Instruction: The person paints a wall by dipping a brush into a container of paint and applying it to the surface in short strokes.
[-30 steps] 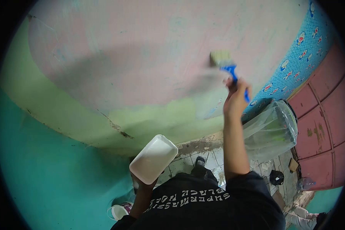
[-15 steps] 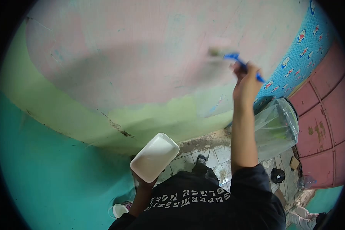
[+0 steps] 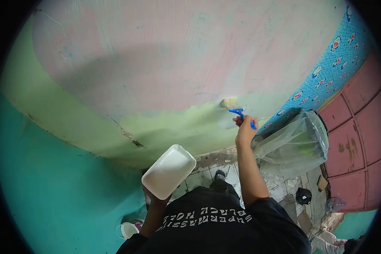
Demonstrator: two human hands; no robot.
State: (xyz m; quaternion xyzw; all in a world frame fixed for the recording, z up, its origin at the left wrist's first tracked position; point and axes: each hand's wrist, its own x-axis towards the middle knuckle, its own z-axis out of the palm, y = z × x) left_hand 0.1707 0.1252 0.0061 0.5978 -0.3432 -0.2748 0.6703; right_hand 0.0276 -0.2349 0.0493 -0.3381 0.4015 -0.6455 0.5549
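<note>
My right hand (image 3: 246, 129) is closed round the blue handle of a wide paintbrush (image 3: 230, 103). Its pale bristles meet the wall (image 3: 156, 76) near the lower border of the pinkish-white coat, where light green shows below. My left hand (image 3: 156, 200) grips a white rectangular tray (image 3: 169, 171) from beneath, held tilted at waist height. Most of those fingers are hidden under the tray. Whitish liquid seems to lie inside it, though its depth cannot be made out.
Clear plastic sheeting (image 3: 298, 144) covers something at the right, beside blue patterned wallpaper (image 3: 321, 76) and a pink panelled door (image 3: 351, 139). A white bucket (image 3: 129, 230) stands at lower left. On the dirty tiles lies a black bag (image 3: 303, 196). Another person's leg (image 3: 328, 243) shows at lower right.
My right hand has brought the paintbrush down and slightly left along the wall, from the pinkish area toward the green band. The tray in my left hand has hardly moved.
</note>
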